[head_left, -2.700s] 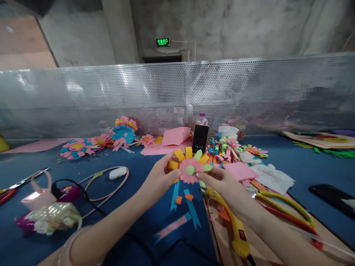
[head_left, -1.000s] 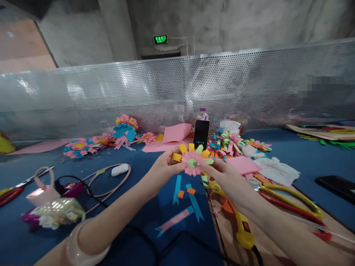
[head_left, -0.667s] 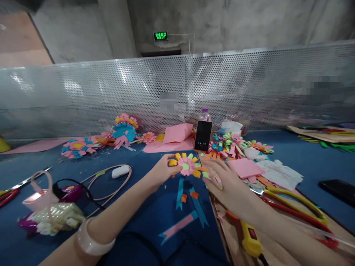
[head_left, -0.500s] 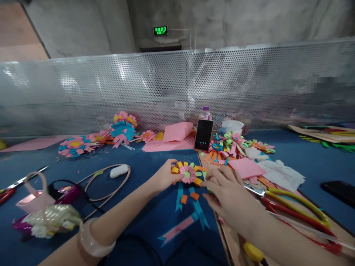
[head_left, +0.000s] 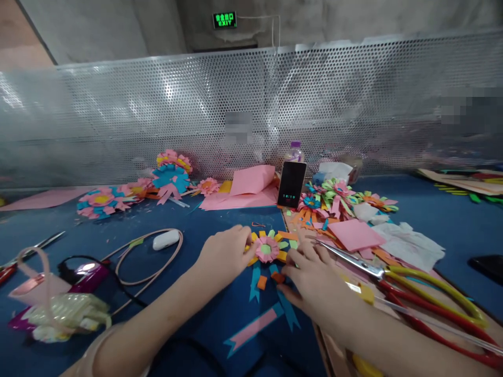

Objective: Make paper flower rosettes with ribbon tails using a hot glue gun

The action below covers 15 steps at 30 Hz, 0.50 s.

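A layered paper flower lies on the blue table, with a pink ring, a green centre and yellow, green and orange petals. My left hand is closed at its left edge, fingers pinching the yellow petals. Two blue paper tails stick out below the flower. To the right, my right hand has its thumb and forefinger around a small orange paper piece. Another orange square lies just left of that. Below is a pink-and-blue paper ribbon.
Large scissors lie right of my right hand, by a pink paper stack and crumpled tissue. A phone stands behind. Finished paper flowers sit at the back left. A cable and glue gun lie left.
My right hand has lowered from the flower's right petals to the small orange piece, its fingers closing around it. My left hand has turned, its fingers curling over the flower's left edge.
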{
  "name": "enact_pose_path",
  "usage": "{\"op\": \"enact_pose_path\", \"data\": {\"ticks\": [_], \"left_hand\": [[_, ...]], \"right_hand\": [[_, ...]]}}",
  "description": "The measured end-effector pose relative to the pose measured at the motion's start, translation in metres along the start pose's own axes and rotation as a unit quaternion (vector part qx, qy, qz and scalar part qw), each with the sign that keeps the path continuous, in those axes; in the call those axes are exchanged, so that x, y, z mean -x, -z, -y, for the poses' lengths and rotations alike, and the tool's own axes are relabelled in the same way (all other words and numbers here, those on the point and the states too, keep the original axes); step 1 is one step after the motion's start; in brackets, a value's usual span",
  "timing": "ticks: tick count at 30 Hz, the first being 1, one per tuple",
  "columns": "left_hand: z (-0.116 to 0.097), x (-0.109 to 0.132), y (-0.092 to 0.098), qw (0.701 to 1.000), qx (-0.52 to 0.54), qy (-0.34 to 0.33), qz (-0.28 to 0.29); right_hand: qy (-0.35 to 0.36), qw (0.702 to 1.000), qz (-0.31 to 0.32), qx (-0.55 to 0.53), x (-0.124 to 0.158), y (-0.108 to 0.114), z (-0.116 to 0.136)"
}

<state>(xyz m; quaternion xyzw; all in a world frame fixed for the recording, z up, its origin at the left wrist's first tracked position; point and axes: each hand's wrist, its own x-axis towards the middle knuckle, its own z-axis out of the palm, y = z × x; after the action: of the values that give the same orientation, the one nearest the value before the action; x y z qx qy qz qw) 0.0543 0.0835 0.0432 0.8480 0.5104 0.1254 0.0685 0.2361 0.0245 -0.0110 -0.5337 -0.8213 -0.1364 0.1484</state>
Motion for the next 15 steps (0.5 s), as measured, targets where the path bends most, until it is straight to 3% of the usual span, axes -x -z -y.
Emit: {"op": "enact_pose_path", "data": {"ticks": [6, 11, 13, 15], "left_hand": [[-0.013, 0.018, -0.007, 0.989, -0.101, -0.088, 0.068], [-0.022, 0.025, -0.015, 0.982, -0.117, -0.108, 0.106], [-0.023, 0.025, -0.015, 0.978, -0.125, -0.11, 0.124], [-0.023, 0.024, -0.015, 0.975, -0.134, -0.114, 0.136]], "right_hand": [[-0.002, 1.0, -0.014, -0.012, 0.001, 0.007, -0.005], [-0.046, 0.995, -0.072, -0.044, 0.04, 0.03, -0.011], [-0.113, 0.99, -0.084, -0.025, 0.062, 0.036, -0.01], [-0.27, 0.954, -0.11, -0.07, 0.079, 0.037, -0.008]]}}
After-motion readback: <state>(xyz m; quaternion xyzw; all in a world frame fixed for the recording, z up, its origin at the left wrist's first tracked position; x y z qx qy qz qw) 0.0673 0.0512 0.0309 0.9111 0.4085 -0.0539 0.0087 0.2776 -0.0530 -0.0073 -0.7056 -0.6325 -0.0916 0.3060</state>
